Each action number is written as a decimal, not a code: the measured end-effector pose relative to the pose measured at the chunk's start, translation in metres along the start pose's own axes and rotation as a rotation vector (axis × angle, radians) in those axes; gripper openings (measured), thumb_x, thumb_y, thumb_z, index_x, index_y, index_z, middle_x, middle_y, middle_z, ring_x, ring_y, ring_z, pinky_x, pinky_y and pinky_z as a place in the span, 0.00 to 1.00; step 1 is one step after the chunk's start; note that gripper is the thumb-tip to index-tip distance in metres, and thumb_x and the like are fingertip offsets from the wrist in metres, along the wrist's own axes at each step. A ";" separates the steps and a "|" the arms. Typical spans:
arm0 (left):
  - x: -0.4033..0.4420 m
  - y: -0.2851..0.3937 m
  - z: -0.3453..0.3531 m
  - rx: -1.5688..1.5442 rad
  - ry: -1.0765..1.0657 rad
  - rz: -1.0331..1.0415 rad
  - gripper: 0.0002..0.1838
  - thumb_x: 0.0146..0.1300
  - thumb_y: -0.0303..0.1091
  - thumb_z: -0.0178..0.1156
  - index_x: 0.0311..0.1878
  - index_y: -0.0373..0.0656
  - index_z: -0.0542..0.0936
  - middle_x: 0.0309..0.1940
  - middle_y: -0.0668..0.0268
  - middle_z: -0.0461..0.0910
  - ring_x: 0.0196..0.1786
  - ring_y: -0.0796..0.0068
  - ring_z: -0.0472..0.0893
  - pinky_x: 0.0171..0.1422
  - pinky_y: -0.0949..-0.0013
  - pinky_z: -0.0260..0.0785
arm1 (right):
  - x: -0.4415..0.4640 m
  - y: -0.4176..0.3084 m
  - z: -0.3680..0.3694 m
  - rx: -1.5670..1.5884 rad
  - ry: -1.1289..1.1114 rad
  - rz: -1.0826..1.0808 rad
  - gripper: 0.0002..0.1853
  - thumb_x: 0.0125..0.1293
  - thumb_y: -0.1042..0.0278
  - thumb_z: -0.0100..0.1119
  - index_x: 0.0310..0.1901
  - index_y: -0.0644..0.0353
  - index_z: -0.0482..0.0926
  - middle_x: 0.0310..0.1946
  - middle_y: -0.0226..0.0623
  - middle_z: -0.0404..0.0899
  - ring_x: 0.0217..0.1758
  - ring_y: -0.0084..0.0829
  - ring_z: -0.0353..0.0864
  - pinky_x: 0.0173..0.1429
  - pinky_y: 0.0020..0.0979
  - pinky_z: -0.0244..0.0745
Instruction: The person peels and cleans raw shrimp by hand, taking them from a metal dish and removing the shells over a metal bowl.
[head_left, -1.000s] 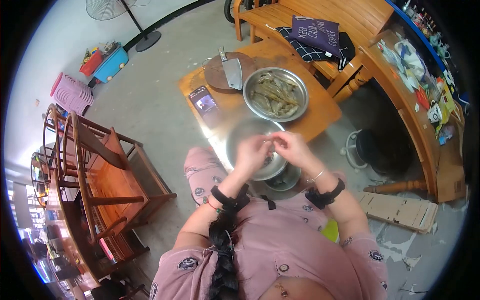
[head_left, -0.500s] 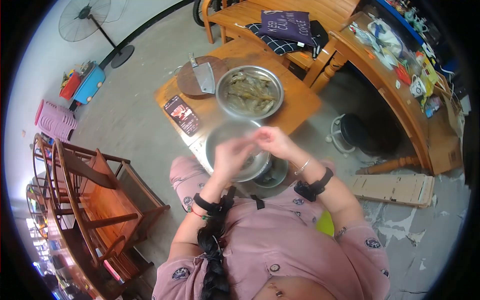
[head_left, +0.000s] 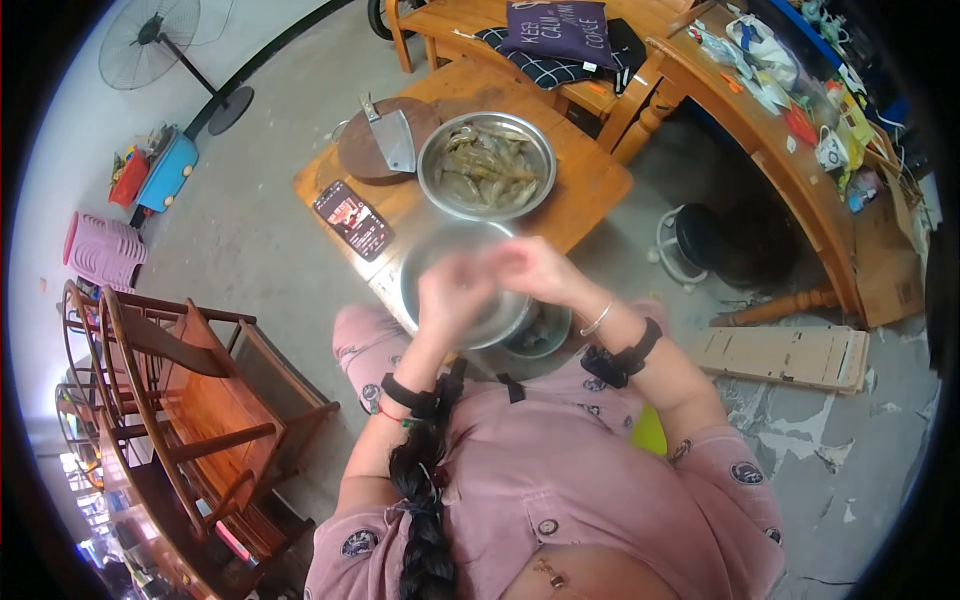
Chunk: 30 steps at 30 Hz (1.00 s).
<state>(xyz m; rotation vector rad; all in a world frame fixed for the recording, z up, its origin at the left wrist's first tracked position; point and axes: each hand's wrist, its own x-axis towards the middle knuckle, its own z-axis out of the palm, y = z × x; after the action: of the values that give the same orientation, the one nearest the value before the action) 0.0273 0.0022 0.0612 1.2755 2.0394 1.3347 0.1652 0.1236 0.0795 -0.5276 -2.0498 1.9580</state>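
My left hand [head_left: 452,296] and my right hand [head_left: 532,268] meet above a metal bowl [head_left: 410,285] at the near edge of the wooden table. Motion smears the fingers of both, and anything between them is too blurred to make out. Behind it, a second metal bowl [head_left: 487,213] holds several grey-brown shrimp [head_left: 488,165]. Partly under the near bowl's right side, a greenish container [head_left: 548,345] with dark contents sits lower down.
On the wooden table [head_left: 590,190], a cleaver [head_left: 392,140] lies on a round chopping board [head_left: 362,160], with a lit phone [head_left: 353,220] nearby. A black stool [head_left: 700,240] stands right; a wooden chair [head_left: 215,370] stands left.
The view has shifted, so the table and bowls appear farther left and slightly higher. Both hands stay close together over the near bowl, their fingers now more blurred. The phone screen shows different content.
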 end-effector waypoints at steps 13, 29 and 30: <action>0.003 -0.022 0.001 -0.296 -0.087 -0.046 0.09 0.55 0.22 0.66 0.40 0.34 0.78 0.29 0.74 0.78 0.31 0.90 0.74 0.35 0.84 0.67 | 0.001 -0.004 -0.005 0.248 -0.017 0.116 0.08 0.66 0.76 0.59 0.45 0.67 0.79 0.39 0.34 0.82 0.38 0.21 0.81 0.44 0.24 0.78; -0.003 0.013 -0.005 -0.011 0.057 0.336 0.13 0.47 0.24 0.69 0.37 0.39 0.79 0.31 0.64 0.81 0.34 0.71 0.81 0.41 0.72 0.73 | 0.000 0.030 -0.011 0.701 -0.063 0.323 0.11 0.71 0.70 0.56 0.52 0.62 0.75 0.39 0.29 0.79 0.34 0.17 0.79 0.39 0.20 0.79; -0.003 0.015 -0.004 -0.014 0.119 0.357 0.13 0.46 0.24 0.69 0.36 0.40 0.79 0.31 0.62 0.81 0.34 0.67 0.81 0.41 0.70 0.74 | -0.001 0.029 -0.009 0.699 -0.068 0.320 0.11 0.71 0.70 0.57 0.52 0.62 0.75 0.40 0.29 0.79 0.34 0.17 0.78 0.38 0.20 0.79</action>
<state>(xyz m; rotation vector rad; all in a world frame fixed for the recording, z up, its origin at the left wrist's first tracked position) 0.0324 -0.0003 0.0756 1.6479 1.9357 1.6098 0.1726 0.1318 0.0510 -0.6443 -1.2144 2.7078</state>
